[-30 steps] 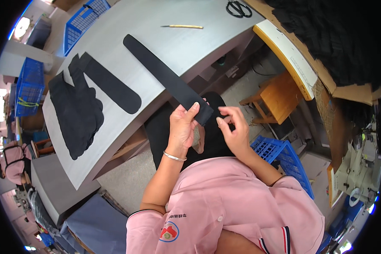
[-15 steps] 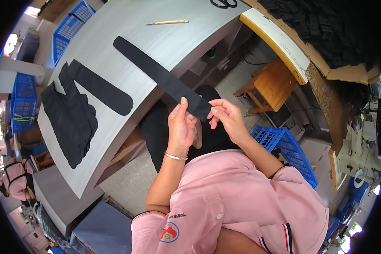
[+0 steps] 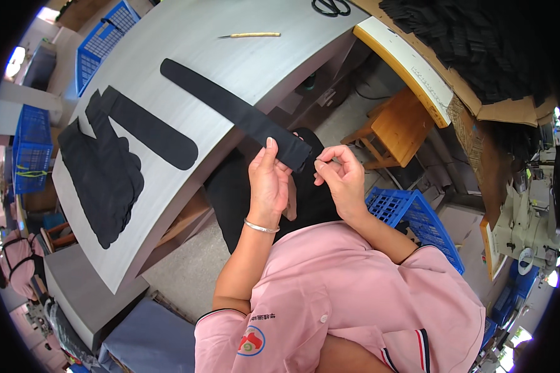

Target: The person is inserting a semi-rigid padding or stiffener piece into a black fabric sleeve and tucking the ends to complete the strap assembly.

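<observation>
A long black fabric strip with a rounded far end (image 3: 218, 99) slants from the grey table to the space over my lap. My left hand (image 3: 269, 189) is closed on its near end, thumb on top and fingers underneath. Just right of that end, and apart from it, is my right hand (image 3: 344, 180), thumb and index finger pinched together. Whatever lies in that pinch, if anything, is too small to make out. On the table to the left, a similar black strip (image 3: 158, 137) lies beside a stack of black fabric pieces (image 3: 109, 186).
A thin pointed tool with a light handle (image 3: 252, 35) and black-handled scissors (image 3: 331, 7) lie on the far table (image 3: 186, 37). A wooden stool (image 3: 398, 127) and a blue basket (image 3: 417, 217) stand at right. Black pieces fill a cardboard box (image 3: 510, 110) at upper right.
My right hand has come off the strip's near end and moved slightly right. The strip's near end has lifted and turned a little, still in my left hand.
</observation>
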The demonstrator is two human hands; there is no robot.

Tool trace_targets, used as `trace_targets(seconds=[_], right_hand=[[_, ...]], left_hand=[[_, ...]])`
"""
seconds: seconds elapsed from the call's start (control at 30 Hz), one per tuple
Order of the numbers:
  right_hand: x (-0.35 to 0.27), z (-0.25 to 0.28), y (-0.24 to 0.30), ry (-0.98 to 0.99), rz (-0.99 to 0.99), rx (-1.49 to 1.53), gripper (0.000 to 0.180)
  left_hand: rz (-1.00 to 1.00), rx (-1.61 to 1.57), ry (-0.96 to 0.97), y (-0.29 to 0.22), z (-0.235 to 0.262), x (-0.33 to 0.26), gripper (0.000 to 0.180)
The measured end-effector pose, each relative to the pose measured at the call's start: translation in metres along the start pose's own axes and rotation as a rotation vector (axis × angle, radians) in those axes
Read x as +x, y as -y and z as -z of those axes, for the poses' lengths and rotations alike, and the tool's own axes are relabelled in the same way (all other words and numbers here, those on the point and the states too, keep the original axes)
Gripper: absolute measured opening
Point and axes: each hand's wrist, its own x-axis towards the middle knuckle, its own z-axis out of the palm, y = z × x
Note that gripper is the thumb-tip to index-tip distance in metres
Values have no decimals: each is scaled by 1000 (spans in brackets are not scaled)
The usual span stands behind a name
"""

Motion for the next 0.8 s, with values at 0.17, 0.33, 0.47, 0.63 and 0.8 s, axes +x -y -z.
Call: trace_targets(seconds=[0.17, 0.33, 0.47, 0.63, 0.8], right_hand=[[2, -4, -2, 2, 103, -136, 10], [3, -1, -5, -2, 218, -381, 11], [8, 3, -19, -21, 260, -404, 18], [7, 3, -29, -68, -81, 52, 21], [6, -1, -31, -73, -221, 132, 22]], left_hand=[[18, -18, -15, 1, -4, 2, 38], [14, 25, -7, 4, -7, 1, 38], [-13, 67, -25, 12, -12, 1, 38], [-65, 168, -36, 21, -13, 0, 36], [-99, 196, -41, 31, -11, -1, 34]])
